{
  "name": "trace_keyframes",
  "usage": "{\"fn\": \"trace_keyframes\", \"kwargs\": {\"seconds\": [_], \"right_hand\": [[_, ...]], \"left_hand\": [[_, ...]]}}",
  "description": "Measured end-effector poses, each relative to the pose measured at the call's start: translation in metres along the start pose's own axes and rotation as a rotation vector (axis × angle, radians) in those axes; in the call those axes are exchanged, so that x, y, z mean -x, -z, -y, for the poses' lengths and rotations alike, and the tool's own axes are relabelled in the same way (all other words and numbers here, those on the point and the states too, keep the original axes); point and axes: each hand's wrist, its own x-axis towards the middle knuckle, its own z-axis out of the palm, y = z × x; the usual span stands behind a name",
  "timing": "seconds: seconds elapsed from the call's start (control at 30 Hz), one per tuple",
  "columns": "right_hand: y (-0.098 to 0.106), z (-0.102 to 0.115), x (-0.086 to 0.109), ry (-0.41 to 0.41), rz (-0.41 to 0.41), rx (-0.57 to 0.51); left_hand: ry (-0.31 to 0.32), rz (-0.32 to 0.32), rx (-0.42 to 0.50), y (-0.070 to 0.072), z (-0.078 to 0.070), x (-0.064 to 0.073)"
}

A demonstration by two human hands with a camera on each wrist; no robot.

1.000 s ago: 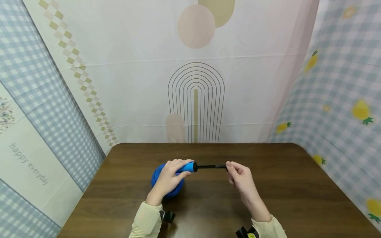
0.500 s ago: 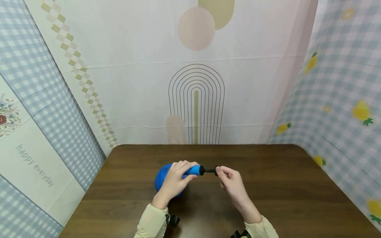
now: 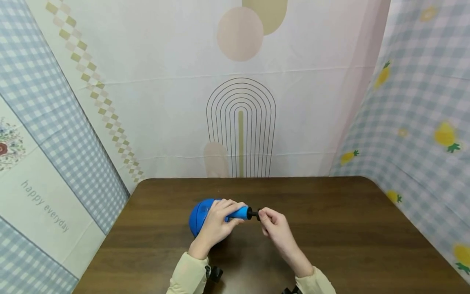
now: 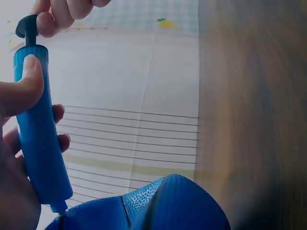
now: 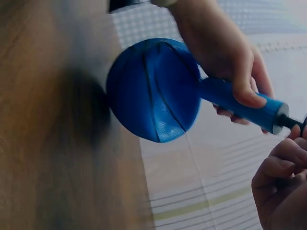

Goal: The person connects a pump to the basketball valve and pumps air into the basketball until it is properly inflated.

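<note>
A blue hand pump (image 4: 41,129) lies nearly level in the head view, its tip meeting the side of a blue ball (image 5: 148,91) with dark seams. My left hand (image 3: 219,222) grips the pump's barrel, thumb along one side and fingers round the other. With my right hand (image 3: 276,228) I pinch the black handle (image 4: 28,26) at the pump's far end. Only a short length of the black rod shows between barrel and handle. The left hand hides part of the ball in the head view.
The ball rests on a brown wooden table (image 3: 330,228) with rounded far corners. A pale patterned cloth (image 3: 169,122) hangs behind it. Checked cloths flank both sides, the right one (image 3: 411,134) printed with yellow fruit. Dark devices are strapped at both wrists.
My right hand has moved left, pushing the handle toward the barrel, so the exposed rod is much shorter. The left hand, still gripping the barrel, has shifted slightly right.
</note>
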Motion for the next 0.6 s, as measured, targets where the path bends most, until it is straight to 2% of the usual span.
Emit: {"fn": "trace_keyframes", "kwargs": {"seconds": [0.17,0.37,0.47,0.6], "right_hand": [[0.009,0.003,-0.003,0.023,-0.059,0.012],[0.033,0.015,-0.003,0.148,-0.081,-0.005],[0.031,0.012,-0.002,0.125,-0.076,-0.045],[0.014,0.001,-0.003,0.027,-0.033,-0.094]], "left_hand": [[0.015,-0.017,-0.028,0.003,0.005,-0.001],[0.064,-0.105,-0.029,0.011,0.017,0.000],[0.057,-0.133,-0.016,0.006,0.014,0.001],[0.016,-0.129,-0.048,-0.005,0.006,0.001]]}}
